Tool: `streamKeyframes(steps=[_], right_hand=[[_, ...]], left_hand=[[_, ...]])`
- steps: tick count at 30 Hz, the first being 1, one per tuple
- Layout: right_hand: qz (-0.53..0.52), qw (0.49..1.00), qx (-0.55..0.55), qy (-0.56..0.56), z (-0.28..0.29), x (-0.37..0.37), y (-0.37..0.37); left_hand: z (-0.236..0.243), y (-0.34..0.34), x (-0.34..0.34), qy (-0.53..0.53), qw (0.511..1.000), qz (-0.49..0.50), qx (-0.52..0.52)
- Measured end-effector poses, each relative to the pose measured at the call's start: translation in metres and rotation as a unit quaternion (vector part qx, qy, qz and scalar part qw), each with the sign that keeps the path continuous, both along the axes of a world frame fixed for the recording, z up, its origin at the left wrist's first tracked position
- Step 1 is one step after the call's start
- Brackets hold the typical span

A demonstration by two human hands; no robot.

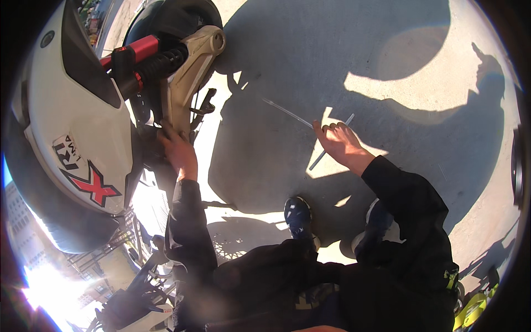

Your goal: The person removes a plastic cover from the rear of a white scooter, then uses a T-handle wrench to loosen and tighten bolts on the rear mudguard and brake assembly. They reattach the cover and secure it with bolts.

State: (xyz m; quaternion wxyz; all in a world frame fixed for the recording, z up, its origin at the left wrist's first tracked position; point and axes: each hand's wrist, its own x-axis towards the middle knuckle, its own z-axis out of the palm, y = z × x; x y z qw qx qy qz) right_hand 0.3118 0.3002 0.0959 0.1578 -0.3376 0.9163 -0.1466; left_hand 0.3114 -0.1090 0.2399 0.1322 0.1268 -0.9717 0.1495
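My right hand (342, 145) is closed around the crossbar of a metal T-handle wrench (287, 114), held above the concrete. The wrench's long thin shaft points up and left toward the motorcycle, its tip apart from it. Both crossbar ends stick out past my fist. On the left, my left hand (181, 154) rests against the lower end of the motorcycle's tan swingarm (188, 77). Its fingers bend into dark parts there, so their tips and what they grip are hard to see. The motorcycle's white side panel (77, 127) stands left of that hand.
Above the swingarm sit a black shock absorber (160, 65) with a red cylinder (145, 47) and a black tyre (171, 19). A dark stand (220, 206) juts out near my shoes (299, 217). Shadows cross the concrete ground (265, 160). Something yellow-green (473, 310) lies lower right.
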Motion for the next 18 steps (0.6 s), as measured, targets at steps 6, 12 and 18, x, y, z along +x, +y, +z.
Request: streamKeyframes(steps=[6,12,18], right_hand=[[0.043,0.990,0.056,0.122,-0.025,0.033,0.016],[-0.019,0.996,-0.037,-0.074,0.003,0.045,0.024],[-0.008,0.976,-0.068,-0.205,0.027,0.040,0.028]], left_hand=[[-0.013,-0.005,-0.002,0.012,0.999,-0.008,-0.037],[-0.015,-0.003,-0.007,0.003,0.999,0.009,-0.039],[-0.001,0.003,-0.003,-0.043,0.997,0.044,-0.035]])
